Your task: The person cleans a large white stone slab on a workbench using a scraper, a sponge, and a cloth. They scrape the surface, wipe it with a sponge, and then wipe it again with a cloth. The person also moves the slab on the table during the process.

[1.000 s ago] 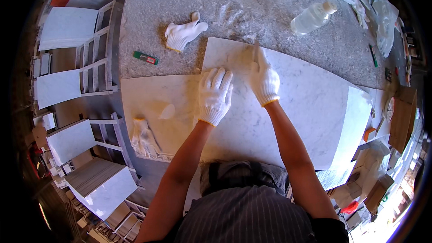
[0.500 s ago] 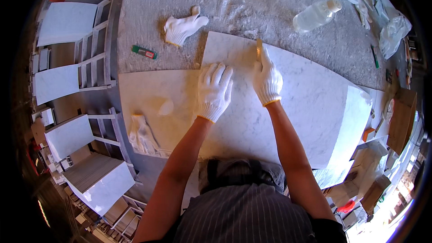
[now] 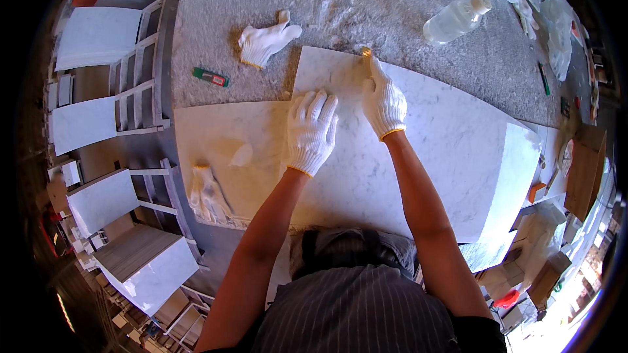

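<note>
A white-grey veined stone slab (image 3: pixel 432 137) lies on the work table in front of me. My left hand (image 3: pixel 313 127), in a white knit glove, rests on it with the fingers stretched out. At the slab's far edge my right hand (image 3: pixel 384 104), gloved the same way, grips a small flat yellow-brown piece (image 3: pixel 366 53). Its exact kind is hard to make out, as the fingers cover most of it. A second pale slab (image 3: pixel 229 124) lies at the left, meeting the first near my left hand.
A loose white glove (image 3: pixel 267 40) and a small green-and-red packet (image 3: pixel 210 77) lie on the dusty grey table top (image 3: pixel 222 0). Another glove (image 3: pixel 206 193) rests at the left slab's near corner. A clear bottle (image 3: pixel 454 21) lies far right; racks with panels (image 3: pixel 85 124) stand left.
My right hand has shifted slightly away from me and left along the slab's far edge, and the yellow-brown piece has turned in it. My left hand stays in place.
</note>
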